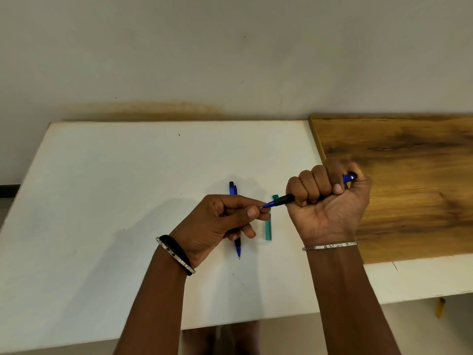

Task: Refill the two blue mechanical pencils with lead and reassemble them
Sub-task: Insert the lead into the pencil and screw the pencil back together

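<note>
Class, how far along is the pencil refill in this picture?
Done: the lying pencil looks assembled, cap on; its lead cannot be seen. In hand: the right hand grips the other pencil while fingers of the left hand pinch its tip. Left: finishing that one; the lead case lies on the table.

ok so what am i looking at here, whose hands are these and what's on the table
There is no machine here: a person wears a camera on the head, so the one picture looks down at their own two hands. The right hand grips a blue pencil in its fist, tip pointing at the left hand, whose thumb and finger pinch together right at that tip; whether a lead is between them is too thin to see. On the white table lie a second blue pencil, partly under the left hand, and a green lead case. A wooden board lies to the right.
</note>
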